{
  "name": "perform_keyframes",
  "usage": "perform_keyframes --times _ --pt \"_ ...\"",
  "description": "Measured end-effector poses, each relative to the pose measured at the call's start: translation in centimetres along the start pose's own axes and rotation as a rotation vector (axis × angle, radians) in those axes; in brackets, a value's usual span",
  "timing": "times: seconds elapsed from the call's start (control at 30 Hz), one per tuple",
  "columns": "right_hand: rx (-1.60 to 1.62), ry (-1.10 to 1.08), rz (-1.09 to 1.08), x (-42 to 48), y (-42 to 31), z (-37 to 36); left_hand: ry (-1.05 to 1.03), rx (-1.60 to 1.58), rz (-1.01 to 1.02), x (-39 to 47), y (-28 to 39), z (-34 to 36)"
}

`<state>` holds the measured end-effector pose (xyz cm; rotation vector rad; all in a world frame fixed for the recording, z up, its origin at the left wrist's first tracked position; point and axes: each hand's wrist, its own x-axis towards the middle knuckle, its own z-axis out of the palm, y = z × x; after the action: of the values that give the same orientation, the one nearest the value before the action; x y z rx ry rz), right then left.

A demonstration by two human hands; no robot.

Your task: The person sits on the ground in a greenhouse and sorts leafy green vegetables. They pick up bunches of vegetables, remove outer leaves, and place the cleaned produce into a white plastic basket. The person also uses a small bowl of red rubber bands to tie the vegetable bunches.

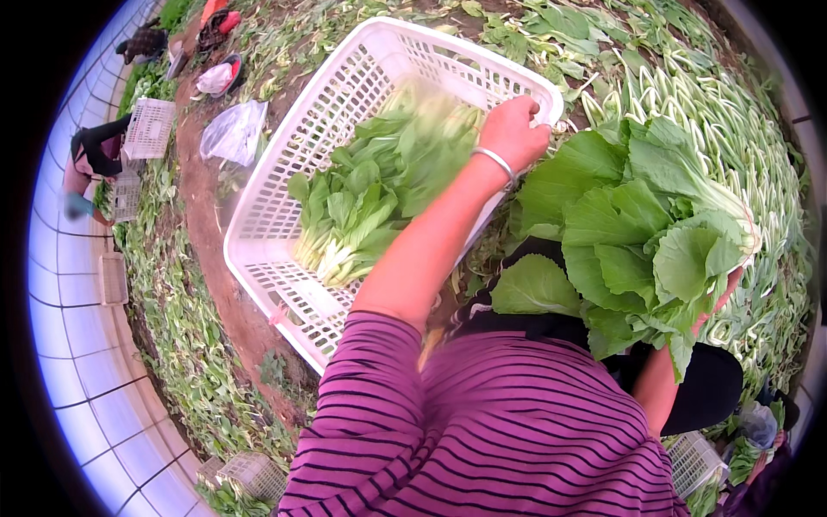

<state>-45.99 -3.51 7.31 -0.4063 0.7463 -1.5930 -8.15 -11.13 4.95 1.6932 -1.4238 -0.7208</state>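
My left hand (517, 132), with a silver bangle at the wrist, is closed over the right-hand rim of a white plastic basket (258, 194). Bundles of leafy greens (362, 200) lie inside the basket, their pale stems towards its lower end; part of them is blurred. On the right, my right hand (730, 284) is mostly hidden behind a large bunch of broad-leaved greens (620, 226) and holds it near the stem end. A thin tie (749, 223) runs round those pale stems. The big leaves hang over my lap.
Rows of cut greens (730, 136) cover the ground at right. A clear plastic bag (236, 132) lies left of the basket, beside a bare soil path (219, 226). Co-workers are at far left (90, 155) and lower right (765, 459), near more crates (148, 129).
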Motion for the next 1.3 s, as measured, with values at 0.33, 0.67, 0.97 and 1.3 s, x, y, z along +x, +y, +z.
perform_keyframes --times 0.33,0.67,0.97,1.3 --pt "-0.487 0.016 -0.675 0.3 -4.7 9.8 -0.435 -0.277 0.059 -1.6 9.5 -19.3" --pt "-0.782 -0.856 -0.402 -3.5 3.0 18.1 -1.018 -1.372 -0.205 -8.9 6.4 -5.8" --pt "-1.425 -0.982 -1.313 -3.6 4.6 14.7 -0.615 -1.852 -0.303 -10.9 7.5 -3.2" --pt "-1.478 -0.832 -1.033 -3.7 4.5 13.8 -0.3 -1.667 -0.161 -10.2 1.9 -15.4"
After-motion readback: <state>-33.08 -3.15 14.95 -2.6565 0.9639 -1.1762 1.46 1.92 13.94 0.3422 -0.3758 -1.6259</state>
